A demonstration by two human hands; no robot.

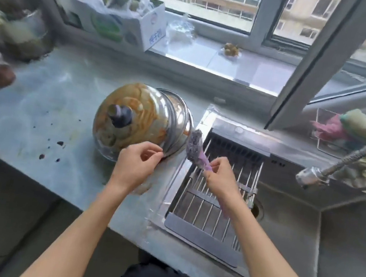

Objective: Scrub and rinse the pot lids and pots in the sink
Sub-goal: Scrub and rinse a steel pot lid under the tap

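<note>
A grey marbled worktop (39,101) is being lit from a window above; a steel sink (308,220) with a wire rack (214,191) is being shown to its right. A stained pot lid (137,116) is being tilted on the worktop, beside the sink edge. Its rim is being pinched in the left hand (135,166) grip. A purple scrub brush (196,147) is being held in the curled right hand (221,180) grip, bristles against the lid rim

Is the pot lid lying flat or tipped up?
Tipped up: the pot lid stands on its rim, knob facing sideways.
</note>
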